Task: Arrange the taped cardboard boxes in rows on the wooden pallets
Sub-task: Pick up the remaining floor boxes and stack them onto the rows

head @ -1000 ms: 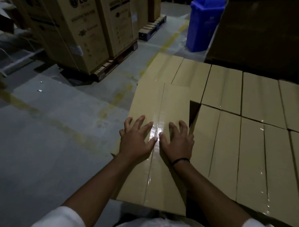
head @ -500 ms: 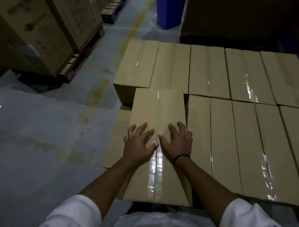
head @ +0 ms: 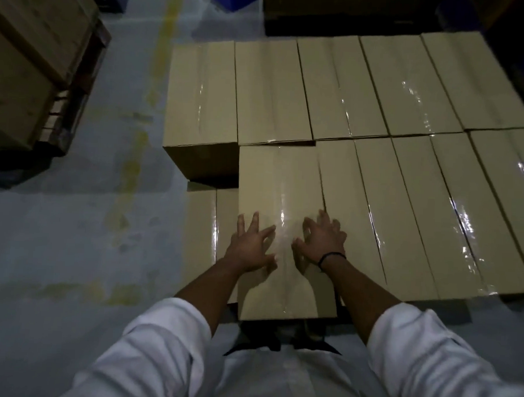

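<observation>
The grey floor [head: 58,234] stretches off toward 9 o'clock. Two rows of taped boxes [head: 379,92] lie side by side. The front box [head: 281,184] ends the near row, its neighbour tight at 3 o'clock. The left hand [head: 251,249] and right hand [head: 321,244] press on its top, fingers spread.

Matt brown cardboard boxes [head: 284,199] carry glossy clear tape (catching glare), beside a smooth grey floor [head: 73,220].
</observation>
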